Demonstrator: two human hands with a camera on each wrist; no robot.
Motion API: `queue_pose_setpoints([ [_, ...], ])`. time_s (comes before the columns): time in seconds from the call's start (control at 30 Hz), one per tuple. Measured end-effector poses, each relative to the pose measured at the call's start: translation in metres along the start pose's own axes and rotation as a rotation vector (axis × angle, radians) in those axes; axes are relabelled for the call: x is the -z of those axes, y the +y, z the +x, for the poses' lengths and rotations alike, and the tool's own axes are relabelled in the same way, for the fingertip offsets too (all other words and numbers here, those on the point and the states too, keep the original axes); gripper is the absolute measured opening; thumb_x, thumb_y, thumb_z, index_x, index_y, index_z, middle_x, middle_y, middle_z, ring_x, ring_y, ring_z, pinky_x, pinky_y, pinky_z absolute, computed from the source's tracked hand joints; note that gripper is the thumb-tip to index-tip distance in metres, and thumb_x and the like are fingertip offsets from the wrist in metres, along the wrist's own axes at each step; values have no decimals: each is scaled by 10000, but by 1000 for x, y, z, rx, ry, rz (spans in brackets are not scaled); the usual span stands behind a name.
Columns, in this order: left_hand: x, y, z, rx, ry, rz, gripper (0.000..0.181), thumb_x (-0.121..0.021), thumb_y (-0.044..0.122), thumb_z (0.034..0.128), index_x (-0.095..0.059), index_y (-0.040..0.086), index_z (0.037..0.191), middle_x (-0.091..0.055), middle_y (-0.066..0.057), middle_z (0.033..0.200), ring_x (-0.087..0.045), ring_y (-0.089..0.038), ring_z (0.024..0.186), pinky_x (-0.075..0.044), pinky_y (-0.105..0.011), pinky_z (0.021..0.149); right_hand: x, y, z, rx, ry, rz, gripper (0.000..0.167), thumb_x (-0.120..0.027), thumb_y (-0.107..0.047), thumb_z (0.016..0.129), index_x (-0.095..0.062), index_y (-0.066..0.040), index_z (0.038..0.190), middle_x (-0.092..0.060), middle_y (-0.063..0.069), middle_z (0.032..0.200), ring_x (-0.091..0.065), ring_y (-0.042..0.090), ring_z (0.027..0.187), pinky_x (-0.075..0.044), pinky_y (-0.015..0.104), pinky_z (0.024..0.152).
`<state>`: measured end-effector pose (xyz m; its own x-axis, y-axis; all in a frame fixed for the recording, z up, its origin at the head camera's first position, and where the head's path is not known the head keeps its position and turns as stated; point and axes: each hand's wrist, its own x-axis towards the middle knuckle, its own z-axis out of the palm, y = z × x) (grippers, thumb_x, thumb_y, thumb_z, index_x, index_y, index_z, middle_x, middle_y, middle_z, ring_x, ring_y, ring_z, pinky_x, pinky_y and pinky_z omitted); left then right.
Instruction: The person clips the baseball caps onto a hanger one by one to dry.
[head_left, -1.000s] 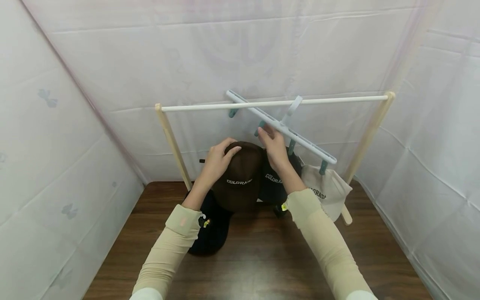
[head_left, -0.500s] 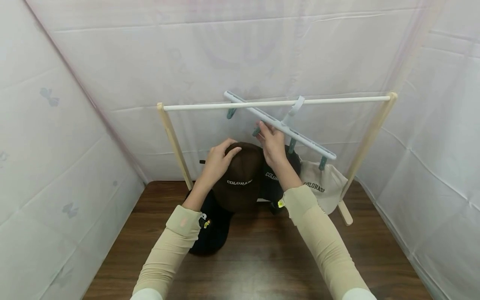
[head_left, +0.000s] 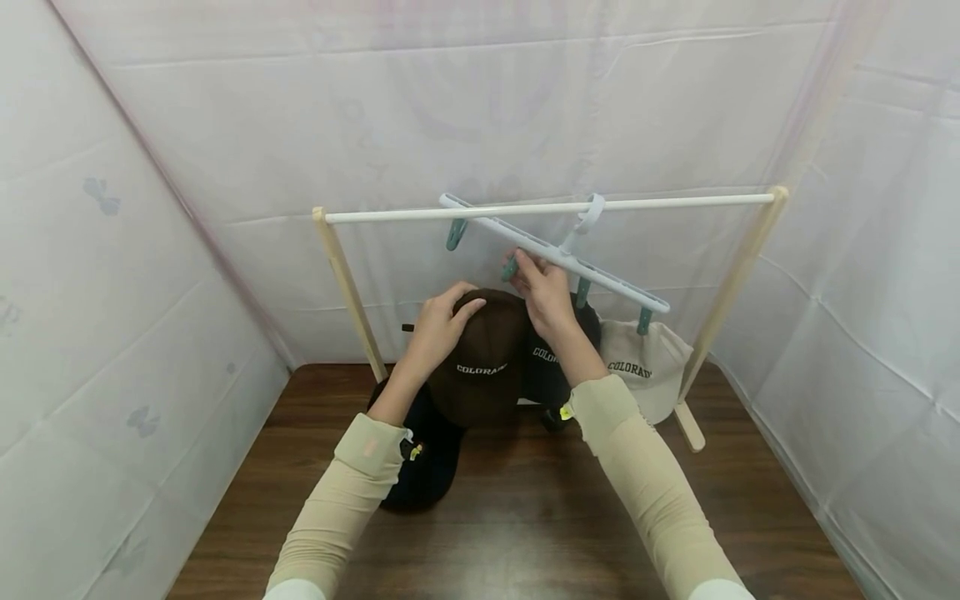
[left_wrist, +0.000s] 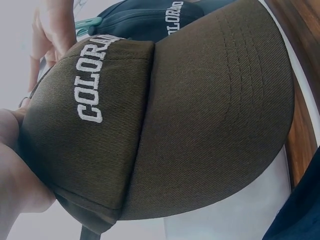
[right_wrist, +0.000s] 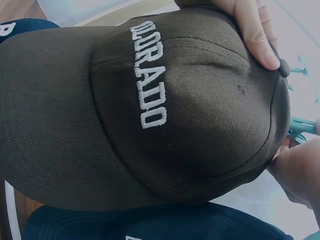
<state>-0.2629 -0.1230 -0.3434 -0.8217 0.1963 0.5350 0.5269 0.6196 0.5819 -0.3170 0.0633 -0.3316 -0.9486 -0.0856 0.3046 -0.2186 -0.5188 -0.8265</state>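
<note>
A brown baseball cap (head_left: 491,337) with white COLORADO lettering is gripped by its crown in my left hand (head_left: 437,327), thumb in front. My right hand (head_left: 549,296) pinches a teal clip (head_left: 510,267) on the pale blue hanger (head_left: 618,292), just above the brown cap. In the right wrist view, that clip (right_wrist: 300,127) is beside the cap's crown; whether it bites the fabric cannot be seen. A black cap (head_left: 542,379) hangs from the clip to the right, partly behind my forearm. On the rightmost clip hangs a beige cap (head_left: 651,367).
The hanger's hook loops over the white bar (head_left: 405,214) of a rack with wooden legs (head_left: 347,292). A free clip (head_left: 455,234) dangles at the hanger's left end. Another dark cap (head_left: 431,471) lies on the brown table (head_left: 510,517) beside my left forearm. White curtains surround it.
The hanger's left end has dipped and swung slightly left, and its clip has shifted with my right hand. The beige cap has turned to face forward. My left hand stays on the brown cap.
</note>
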Motion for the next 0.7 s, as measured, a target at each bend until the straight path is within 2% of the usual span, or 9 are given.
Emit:
queue_pose_setpoints([
  [0.13, -2, -1, 0, -6, -3, -11, 217, -605, 324, 1032, -681, 163, 1157, -735, -46, 1092, -697, -232, 947, -542, -435, 851, 3, -1, 0, -6, -17, -8, 447, -613, -185, 1035, -505, 104, 1358, -635, 106, 1173, -534, 430, 1274, -489, 383, 1037],
  [0.33, -7, -3, -2, -5, -5, -25, 217, -606, 311, 1033, -685, 154, 1161, -734, -49, 1081, -690, -221, 908, -538, -426, 847, 7, 1, -1, -16, -47, -13, 426, -610, -150, 1032, -501, 109, 1352, -646, 78, 1136, -569, 391, 1221, -509, 354, 998],
  [0.43, -9, -4, -4, -1, -10, -27, 218, -603, 321, 1034, -683, 164, 1161, -731, -38, 1097, -691, -214, 968, -539, -420, 864, 8, 1, -3, -28, -54, -25, 356, -613, -137, 1028, -546, 73, 1308, -655, 71, 1138, -578, 377, 1216, -508, 356, 1005],
  [0.57, -12, -5, -6, 1, -15, -24, 221, -596, 337, 1035, -678, 176, 1163, -730, -30, 1103, -691, -210, 987, -541, -418, 865, 11, 0, -5, -36, -58, -32, 233, -617, -128, 1026, -599, -15, 1228, -660, 65, 1154, -540, 406, 1294, -489, 363, 1044],
  [0.7, -13, -5, -8, 2, -15, -24, 219, -594, 333, 1037, -676, 174, 1163, -729, -34, 1107, -691, -215, 994, -539, -426, 867, 14, -2, -7, -26, -82, -46, 228, -621, -124, 1024, -606, -21, 1226, -663, 76, 1165, -481, 447, 1353, -473, 369, 1067],
])
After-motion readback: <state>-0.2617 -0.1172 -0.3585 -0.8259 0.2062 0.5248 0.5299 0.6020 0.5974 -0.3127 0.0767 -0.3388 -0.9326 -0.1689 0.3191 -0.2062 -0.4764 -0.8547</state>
